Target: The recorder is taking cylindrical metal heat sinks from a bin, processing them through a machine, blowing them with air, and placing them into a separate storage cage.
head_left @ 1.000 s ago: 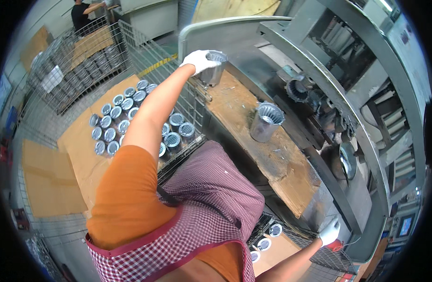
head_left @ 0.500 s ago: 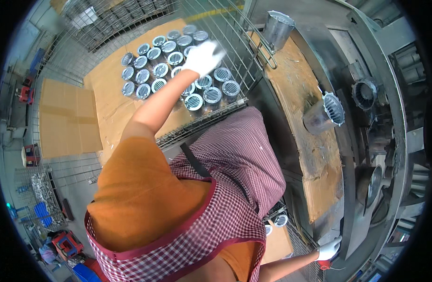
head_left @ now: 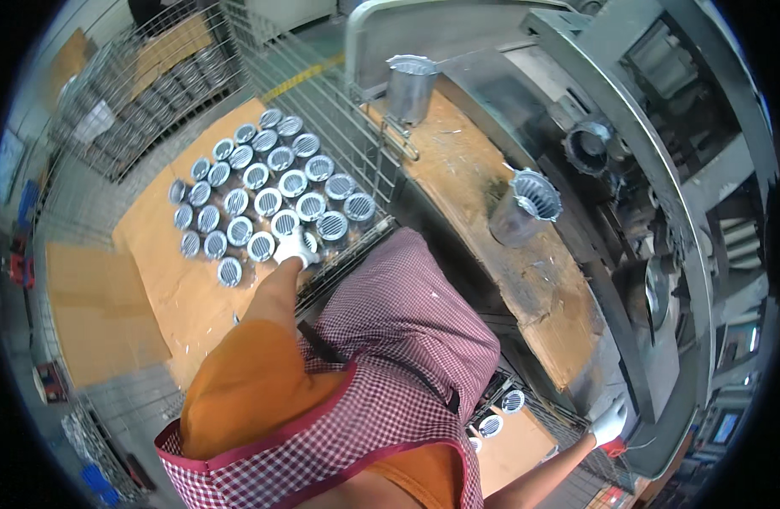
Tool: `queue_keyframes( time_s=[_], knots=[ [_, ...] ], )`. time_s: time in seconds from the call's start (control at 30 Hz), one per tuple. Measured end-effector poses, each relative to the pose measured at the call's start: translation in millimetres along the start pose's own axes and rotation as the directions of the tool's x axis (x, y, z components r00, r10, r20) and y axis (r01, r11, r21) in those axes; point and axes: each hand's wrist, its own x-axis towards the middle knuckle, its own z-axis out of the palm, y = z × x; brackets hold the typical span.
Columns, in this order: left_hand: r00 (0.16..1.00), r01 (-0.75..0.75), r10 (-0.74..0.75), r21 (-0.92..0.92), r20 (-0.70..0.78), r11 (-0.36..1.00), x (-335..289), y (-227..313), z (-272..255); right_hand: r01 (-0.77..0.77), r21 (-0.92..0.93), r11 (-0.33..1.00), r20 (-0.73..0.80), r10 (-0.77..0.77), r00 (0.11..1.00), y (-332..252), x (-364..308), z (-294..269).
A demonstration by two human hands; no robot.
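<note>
My left hand (head_left: 296, 248), in a white glove, reaches to the near edge of a batch of upright metal cylinders (head_left: 268, 202) with slotted round tops. Its thumb and fingers are spread round the rim of a metal cylinder (head_left: 311, 242) in the front row, which the glove partly covers. Far to the lower right, my right hand (head_left: 610, 423), gloved too, lies by the machine's edge over a red part (head_left: 613, 447). Its fingers look stretched out, and I see nothing held in them.
Brown cardboard (head_left: 165, 288) lines the wire cage (head_left: 322, 93) under the cylinders. On a wooden ledge (head_left: 547, 297) to the right stand two larger ragged-rimmed metal cups, one far (head_left: 409, 93) and one nearer (head_left: 525, 208). Beyond it is a grey machine frame (head_left: 670, 161). More slotted cylinders (head_left: 492, 426) sit low beside my apron.
My left hand has come back from over the middle of the batch to its front row. The view has turned, shifting the cylinders down and left. My right hand stays by the red part.
</note>
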Motion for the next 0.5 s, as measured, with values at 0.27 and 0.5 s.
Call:
queue_keyframes(
  time_s=[0.27, 0.5],
  knots=[
    [0.994, -0.042, 0.034, 0.074, 0.102, 0.996, -19, 22, -33, -0.016, 0.218, 0.976, -0.044, 0.026, 0.999, 11, -7, 4],
    [0.984, -0.117, 0.075, 0.263, 0.164, 0.958, -22, 26, -55, -0.040, 0.193, 0.980, -0.038, 0.049, 0.998, 7, -4, 6]
  ],
)
